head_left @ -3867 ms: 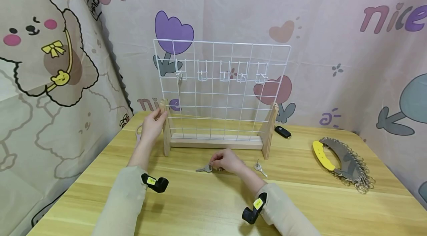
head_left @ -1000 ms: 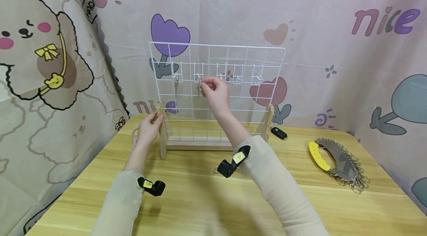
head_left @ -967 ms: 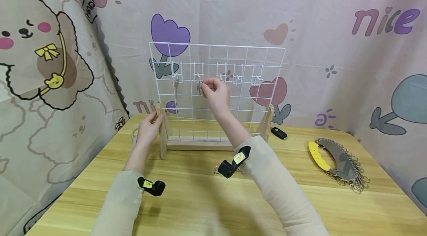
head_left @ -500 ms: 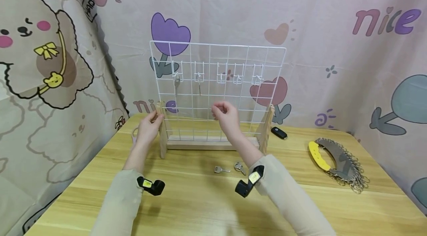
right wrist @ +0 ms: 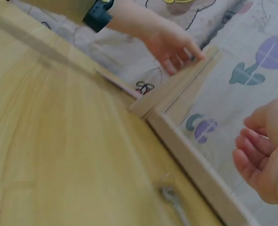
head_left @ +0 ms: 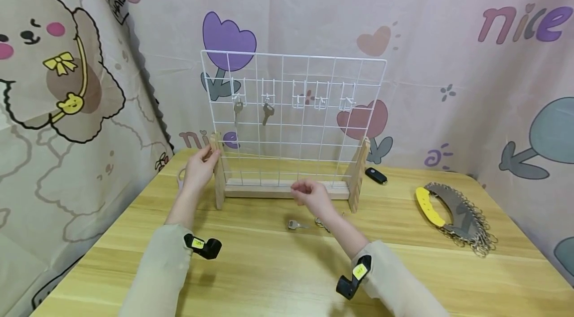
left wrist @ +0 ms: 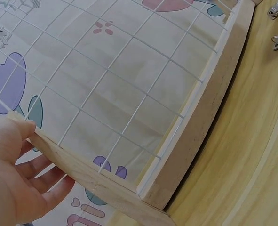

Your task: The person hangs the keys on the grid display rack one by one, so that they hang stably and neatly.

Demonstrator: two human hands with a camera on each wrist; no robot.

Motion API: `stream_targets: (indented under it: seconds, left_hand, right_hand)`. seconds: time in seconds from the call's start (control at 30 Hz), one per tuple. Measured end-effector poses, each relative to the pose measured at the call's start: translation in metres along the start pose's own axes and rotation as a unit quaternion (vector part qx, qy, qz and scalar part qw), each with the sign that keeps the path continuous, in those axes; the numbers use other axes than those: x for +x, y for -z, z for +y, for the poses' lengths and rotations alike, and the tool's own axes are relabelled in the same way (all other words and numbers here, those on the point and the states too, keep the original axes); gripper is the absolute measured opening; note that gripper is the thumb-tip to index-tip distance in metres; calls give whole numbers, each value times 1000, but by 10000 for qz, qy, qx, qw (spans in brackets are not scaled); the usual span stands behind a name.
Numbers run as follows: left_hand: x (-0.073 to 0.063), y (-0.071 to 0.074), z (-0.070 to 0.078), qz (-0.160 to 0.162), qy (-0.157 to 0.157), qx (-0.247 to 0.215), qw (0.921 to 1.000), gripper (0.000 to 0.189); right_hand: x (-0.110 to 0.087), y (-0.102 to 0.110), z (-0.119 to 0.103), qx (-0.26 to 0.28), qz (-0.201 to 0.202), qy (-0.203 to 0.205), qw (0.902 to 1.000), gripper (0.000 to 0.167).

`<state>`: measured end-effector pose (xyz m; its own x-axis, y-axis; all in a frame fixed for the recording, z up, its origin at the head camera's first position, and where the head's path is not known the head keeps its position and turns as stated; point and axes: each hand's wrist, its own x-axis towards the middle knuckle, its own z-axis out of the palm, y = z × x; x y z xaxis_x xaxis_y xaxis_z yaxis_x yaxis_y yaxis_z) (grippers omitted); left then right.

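A white wire grid rack [head_left: 287, 130] stands on a wooden base, with several small hooks near its top. My left hand [head_left: 200, 170] grips the rack's left wooden side post [head_left: 218, 182], thumb in front and fingers behind, as the left wrist view shows too. One key [head_left: 267, 113] hangs from the second hook; another key [head_left: 238, 109] hangs from the leftmost. My right hand [head_left: 313, 196], loosely curled around nothing, hovers before the rack's base. Below it a loose key [head_left: 294, 225] lies on the table, with a second key [head_left: 320, 223] partly hidden behind my right forearm.
A black car key fob [head_left: 375, 176] lies beside the right post. Farther right is a yellow-handled curved piece [head_left: 430, 207] fringed with metal rings. Pinkish scissors [head_left: 181, 177] lie behind my left hand. Patterned curtain hangs behind the table.
My right hand took a key from the table to the second hook, let go, then came down toward the loose keys. That key now hangs turned flat. My left hand keeps its grip.
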<state>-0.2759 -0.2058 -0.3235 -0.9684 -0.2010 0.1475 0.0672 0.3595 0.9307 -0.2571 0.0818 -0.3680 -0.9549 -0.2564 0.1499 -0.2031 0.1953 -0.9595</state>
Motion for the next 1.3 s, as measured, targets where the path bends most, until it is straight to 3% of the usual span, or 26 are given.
stream_targets:
  seconds: [0.43, 0.57, 0.73, 0.97, 1.17, 1.3]
  left_hand:
    - [-1, 0, 3, 6, 3, 10, 10000, 60]
    - [-1, 0, 3, -5, -30, 15, 10000, 60]
    - [-2, 1, 3, -63, -15, -28, 10000, 60]
    - [-2, 1, 2, -61, 39, 33, 10000, 61]
    - [-1, 1, 1, -23, 1, 35, 10000, 61]
    - [0, 0, 0, -5, -10, 20, 10000, 60]
  right_hand:
    - [-18, -4, 28, -325, -1115, -425, 9923, 26]
    - [-19, -7, 31, -422, -1256, -407, 9903, 26]
    - [-18, -9, 40, -800, -1366, -102, 9873, 23]
    - [-18, -12, 41, -1830, -1522, 490, 9700, 7]
    - [-18, -12, 40, -2200, -1500, 508, 9626, 4]
    - [-19, -11, 39, -2134, -1473, 425, 9649, 5]
